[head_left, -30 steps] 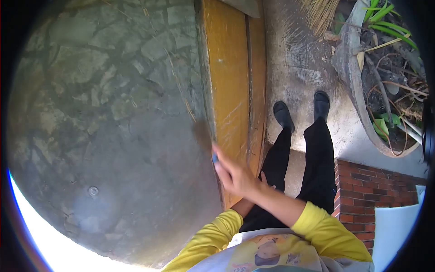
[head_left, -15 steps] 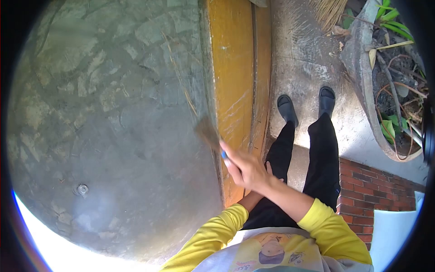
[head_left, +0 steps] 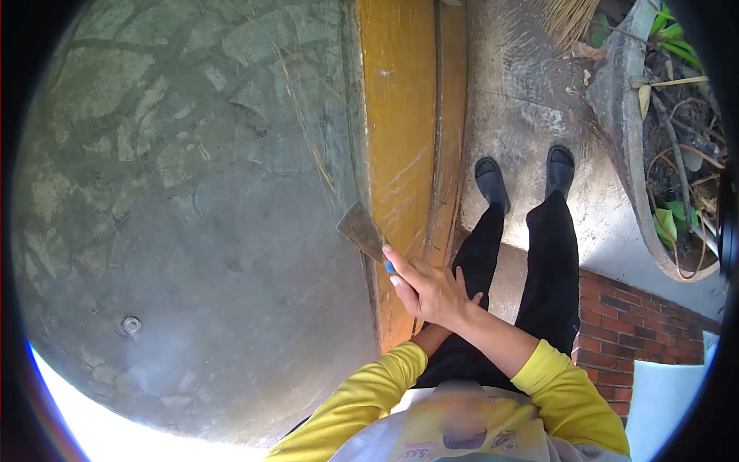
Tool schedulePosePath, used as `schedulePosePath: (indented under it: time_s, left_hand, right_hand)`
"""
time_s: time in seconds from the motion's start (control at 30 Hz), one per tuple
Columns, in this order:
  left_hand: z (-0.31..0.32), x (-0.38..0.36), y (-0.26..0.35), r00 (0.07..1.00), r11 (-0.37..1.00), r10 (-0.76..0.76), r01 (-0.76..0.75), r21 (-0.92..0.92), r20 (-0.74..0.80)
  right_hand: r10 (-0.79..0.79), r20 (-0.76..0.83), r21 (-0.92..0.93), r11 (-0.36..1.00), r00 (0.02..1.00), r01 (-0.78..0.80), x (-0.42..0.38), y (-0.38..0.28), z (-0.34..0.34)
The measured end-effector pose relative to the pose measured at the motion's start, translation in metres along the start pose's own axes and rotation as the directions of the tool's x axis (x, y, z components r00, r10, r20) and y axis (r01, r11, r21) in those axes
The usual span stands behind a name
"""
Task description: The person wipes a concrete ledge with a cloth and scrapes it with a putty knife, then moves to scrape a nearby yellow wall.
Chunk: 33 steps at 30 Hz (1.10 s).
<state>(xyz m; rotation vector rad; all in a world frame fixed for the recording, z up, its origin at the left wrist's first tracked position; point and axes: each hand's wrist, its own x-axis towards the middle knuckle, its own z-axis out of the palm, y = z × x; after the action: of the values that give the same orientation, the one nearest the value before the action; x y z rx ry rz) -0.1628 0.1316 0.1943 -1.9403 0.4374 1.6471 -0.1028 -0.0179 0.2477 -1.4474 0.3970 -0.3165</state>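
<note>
My right hand (head_left: 433,291) is closed round the blue handle of a scraper (head_left: 360,231), index finger stretched along it. The scraper's flat metal blade lies at the rim of the grey concrete surface (head_left: 192,254), beside the yellow edge (head_left: 399,146). Under my crossed right forearm, my left hand (head_left: 466,286) rests against the black trousers near the thigh; its visible fingers are apart, and the rest is hidden. A thin scratched line of pale strands (head_left: 319,165) runs over the grey surface above the blade.
My feet in dark sandals (head_left: 560,165) stand on the concrete floor (head_left: 516,100). At the right is a planter (head_left: 637,154) with plants and twigs, above a red brick wall (head_left: 616,327). Broom bristles (head_left: 566,19) show at the top, and a round metal fitting (head_left: 132,326) sits at lower left.
My right hand and the scraper have shifted slightly right and down. The blade, blurred before, now shows sharply. The whole view has moved a little.
</note>
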Motion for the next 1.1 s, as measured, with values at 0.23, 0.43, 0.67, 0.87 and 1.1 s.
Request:
schedulePosePath:
  time_s: [0.23,0.43,0.67,0.87,1.1]
  left_hand:
    - [-0.01,0.004,0.003,0.999,1.0,-0.018,0.018,-0.001,-0.039]
    - [0.01,0.01,-0.009,0.99,0.999,0.039,-0.043,-0.023,-0.132]
    - [-0.017,0.002,0.01,0.989,0.997,-0.07,0.073,0.014,-0.133]
    - [0.089,0.063,-0.051,0.931,0.966,0.224,-0.251,-0.06,-0.29]
    - [-0.002,0.006,0.01,0.965,0.996,-0.048,0.066,0.062,-0.258]
  right_hand:
    - [-0.246,-0.383,0.041,0.958,0.89,0.283,0.195,-0.046,-0.073]
    - [-0.081,-0.18,0.099,0.99,0.98,0.1,0.104,-0.037,-0.032]
    - [0.057,-0.159,0.213,0.977,0.986,-0.023,-0.034,-0.025,0.046]
    - [0.07,-0.315,0.352,0.935,0.947,0.048,0.116,-0.024,-0.005]
    - [0.078,-0.131,0.273,0.961,0.988,-0.04,-0.05,-0.018,0.058]
